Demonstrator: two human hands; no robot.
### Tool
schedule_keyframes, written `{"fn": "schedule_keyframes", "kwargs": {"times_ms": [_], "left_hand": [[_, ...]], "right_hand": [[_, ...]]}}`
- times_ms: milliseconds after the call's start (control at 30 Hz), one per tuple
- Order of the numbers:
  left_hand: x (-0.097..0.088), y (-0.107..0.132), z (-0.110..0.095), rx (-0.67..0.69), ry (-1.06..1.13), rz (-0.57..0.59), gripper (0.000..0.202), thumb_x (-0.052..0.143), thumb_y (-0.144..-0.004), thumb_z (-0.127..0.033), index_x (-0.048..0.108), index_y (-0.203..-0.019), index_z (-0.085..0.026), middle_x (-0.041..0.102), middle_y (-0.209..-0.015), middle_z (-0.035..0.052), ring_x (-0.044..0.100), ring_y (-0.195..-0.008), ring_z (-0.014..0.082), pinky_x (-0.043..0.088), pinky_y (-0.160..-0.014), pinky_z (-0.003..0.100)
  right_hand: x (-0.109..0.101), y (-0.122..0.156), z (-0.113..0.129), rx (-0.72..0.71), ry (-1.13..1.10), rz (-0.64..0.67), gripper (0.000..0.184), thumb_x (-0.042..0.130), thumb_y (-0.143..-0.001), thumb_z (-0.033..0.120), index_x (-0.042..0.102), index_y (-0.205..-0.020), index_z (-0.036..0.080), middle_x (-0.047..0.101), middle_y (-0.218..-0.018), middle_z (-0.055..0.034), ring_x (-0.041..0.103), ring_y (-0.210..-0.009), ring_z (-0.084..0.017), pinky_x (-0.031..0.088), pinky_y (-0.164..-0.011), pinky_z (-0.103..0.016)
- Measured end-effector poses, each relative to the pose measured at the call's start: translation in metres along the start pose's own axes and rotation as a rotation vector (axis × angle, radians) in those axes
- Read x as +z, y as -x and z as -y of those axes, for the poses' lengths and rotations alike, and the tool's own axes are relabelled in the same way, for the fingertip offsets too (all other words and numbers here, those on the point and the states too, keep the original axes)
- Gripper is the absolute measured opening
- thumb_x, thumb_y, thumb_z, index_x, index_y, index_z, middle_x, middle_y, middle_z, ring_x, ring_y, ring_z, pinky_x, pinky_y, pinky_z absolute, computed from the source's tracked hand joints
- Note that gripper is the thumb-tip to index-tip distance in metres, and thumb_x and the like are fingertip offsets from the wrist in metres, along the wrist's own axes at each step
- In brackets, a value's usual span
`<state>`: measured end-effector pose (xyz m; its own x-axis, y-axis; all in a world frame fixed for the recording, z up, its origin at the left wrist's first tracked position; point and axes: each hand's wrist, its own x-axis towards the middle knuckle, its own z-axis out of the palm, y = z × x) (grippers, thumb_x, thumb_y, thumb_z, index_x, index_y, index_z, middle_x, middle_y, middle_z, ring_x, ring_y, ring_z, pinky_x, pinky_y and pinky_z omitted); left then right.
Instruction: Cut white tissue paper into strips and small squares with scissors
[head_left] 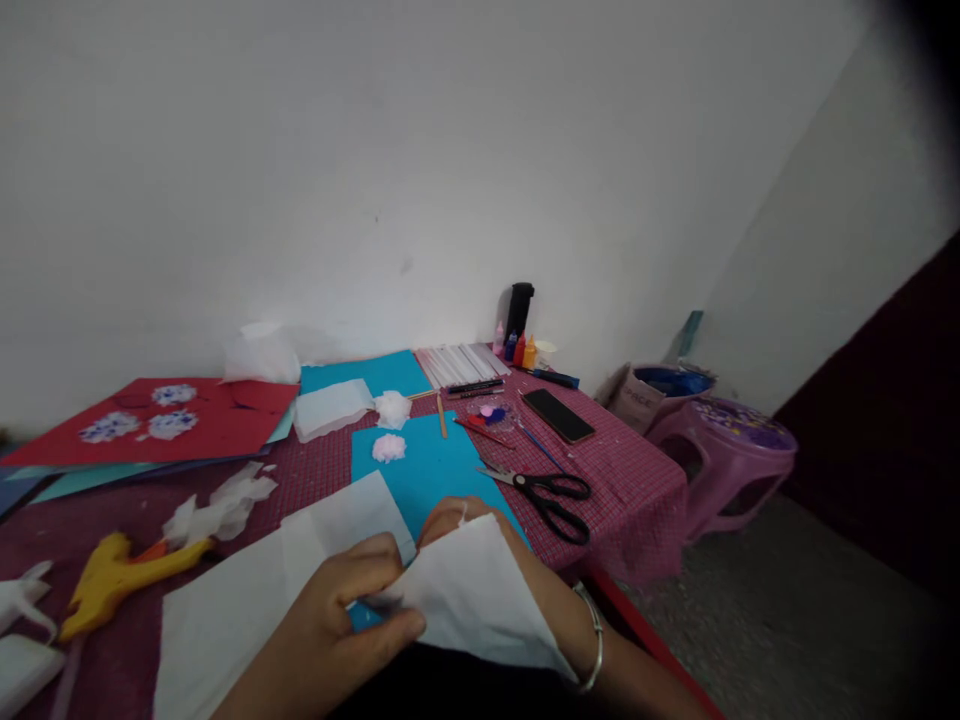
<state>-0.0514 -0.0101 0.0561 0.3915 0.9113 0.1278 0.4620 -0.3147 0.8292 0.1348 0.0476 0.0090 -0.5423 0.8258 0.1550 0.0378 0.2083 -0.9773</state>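
- White wall (pixel 465 180) behind our bench (pixel 611 455).
- White tissue (pixel 476 595) sits between our hands: our left hand (pixel 337 605) pinches it, our right hand's (pixel 446 518) grip hidden behind it.
- Beyond them, a palette (pixel 509 414) holds red, pink and blue blobs (pixel 494 415).

A black phone (pixel 558 415) lies near the right edge of the checked surface (pixel 637 480), well apart from a yellow glue gun (pixel 112 585) at far left. Small coloured bottles (pixel 519 350) stand by a dark upright object (pixel 519 308) before the pale wall (pixel 420 180). Right of the surface, a pink stool (pixel 720 462) stands beside a box (pixel 637 400).
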Motion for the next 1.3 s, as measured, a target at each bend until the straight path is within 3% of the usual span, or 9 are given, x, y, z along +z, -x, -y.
{"fn": "schedule_keyframes", "kwargs": {"times_ms": [100, 233, 300, 433, 633, 933, 1133, 1233, 1300], "left_hand": [[-0.005, 0.001, 0.001, 0.06, 0.038, 0.024, 0.017, 0.061, -0.078, -0.027, 0.064, -0.062, -0.021, 0.054, -0.073, 0.0006, 0.056, -0.067, 0.0163, 0.045, -0.063, 0.025], [-0.015, 0.004, 0.008, -0.054, 0.187, 0.049, 0.009, 0.061, -0.079, -0.032, 0.064, -0.078, -0.023, 0.056, -0.08, 0.0003, 0.055, -0.07, 0.0172, 0.044, -0.063, 0.025], [-0.015, 0.004, 0.016, -0.098, 0.279, 0.05, 0.016, 0.059, -0.081, -0.037, 0.063, -0.084, -0.022, 0.056, -0.077, 0.0004, 0.054, -0.07, 0.0175, 0.043, -0.063, 0.026], [-0.007, -0.001, 0.033, -0.157, 0.416, -0.016, 0.024, 0.061, -0.081, -0.042, 0.06, -0.074, -0.018, 0.052, -0.069, -0.0004, 0.048, -0.066, 0.0155, 0.038, -0.06, 0.025], [0.003, -0.007, 0.04, -0.169, 0.597, -0.043, 0.031, 0.067, -0.077, -0.044, 0.054, -0.067, -0.018, 0.042, -0.061, -0.0047, 0.038, -0.058, 0.0111, 0.031, -0.055, 0.023], [0.006, -0.014, 0.048, -0.021, 0.665, 0.007, 0.025, 0.068, -0.073, -0.035, 0.052, -0.065, -0.018, 0.052, -0.067, -0.0013, 0.046, -0.062, 0.0127, 0.036, -0.056, 0.024], [0.01, -0.012, 0.047, -0.188, 0.615, 0.038, 0.008, 0.056, -0.071, -0.019, 0.051, -0.077, -0.021, 0.047, -0.052, -0.009, 0.035, -0.041, 0.0066, 0.025, -0.042, 0.019], [0.01, -0.011, 0.035, -0.235, 0.462, 0.118, 0.009, 0.053, -0.072, -0.019, 0.054, -0.082, -0.02, 0.048, -0.055, -0.0081, 0.039, -0.045, 0.0078, 0.027, -0.044, 0.02], [0.012, -0.012, 0.028, -0.233, 0.368, 0.167, 0.003, 0.054, -0.074, -0.021, 0.054, -0.075, -0.018, 0.047, -0.058, -0.007, 0.039, -0.049, 0.0083, 0.029, -0.047, 0.021]], "right_hand": [[-0.005, 0.009, 0.009, -0.121, 0.129, 0.04, 0.013, 0.07, -0.075, 0.033, 0.064, -0.075, 0.02, 0.062, -0.083, -0.0037, 0.058, -0.08, -0.019, 0.044, -0.072, -0.03], [-0.01, 0.013, 0.016, -0.216, 0.151, 0.09, 0.017, 0.065, -0.083, 0.036, 0.065, -0.082, 0.019, 0.062, -0.086, -0.0034, 0.056, -0.079, -0.015, 0.042, -0.069, -0.026], [-0.009, 0.011, 0.016, -0.193, 0.005, 0.114, 0.023, 0.067, -0.081, 0.04, 0.063, -0.08, 0.017, 0.062, -0.091, -0.005, 0.055, -0.079, -0.014, 0.042, -0.069, -0.025], [0.0, 0.007, 0.01, -0.115, -0.38, 0.151, 0.033, 0.077, -0.071, 0.041, 0.056, -0.074, 0.016, 0.062, -0.096, -0.0052, 0.055, -0.079, -0.013, 0.04, -0.068, -0.023], [0.013, 0.003, 0.001, 0.056, -0.761, 0.031, 0.046, 0.087, -0.057, 0.039, 0.047, -0.063, 0.017, 0.053, -0.061, 0.0042, 0.044, -0.05, -0.007, 0.033, -0.048, -0.018], [0.013, 0.003, -0.004, 0.2, -0.467, 0.126, 0.045, 0.086, -0.055, 0.044, 0.061, -0.075, 0.014, 0.055, -0.064, 0.0048, 0.042, -0.052, -0.004, 0.03, -0.051, -0.017], [0.006, 0.004, -0.013, 0.226, -0.42, 0.145, 0.045, 0.085, -0.053, 0.049, 0.061, -0.067, 0.013, 0.056, -0.061, 0.0038, 0.043, -0.052, -0.005, 0.03, -0.051, -0.019], [0.003, 0.005, -0.012, 0.208, -0.416, 0.117, 0.044, 0.085, -0.055, 0.047, 0.06, -0.065, 0.013, 0.053, -0.058, 0.005, 0.041, -0.05, -0.005, 0.029, -0.049, -0.018], [0.001, 0.006, -0.011, 0.216, -0.417, 0.124, 0.044, 0.084, -0.057, 0.048, 0.059, -0.065, 0.013, 0.051, -0.056, 0.006, 0.039, -0.048, -0.004, 0.027, -0.047, -0.018]]}}
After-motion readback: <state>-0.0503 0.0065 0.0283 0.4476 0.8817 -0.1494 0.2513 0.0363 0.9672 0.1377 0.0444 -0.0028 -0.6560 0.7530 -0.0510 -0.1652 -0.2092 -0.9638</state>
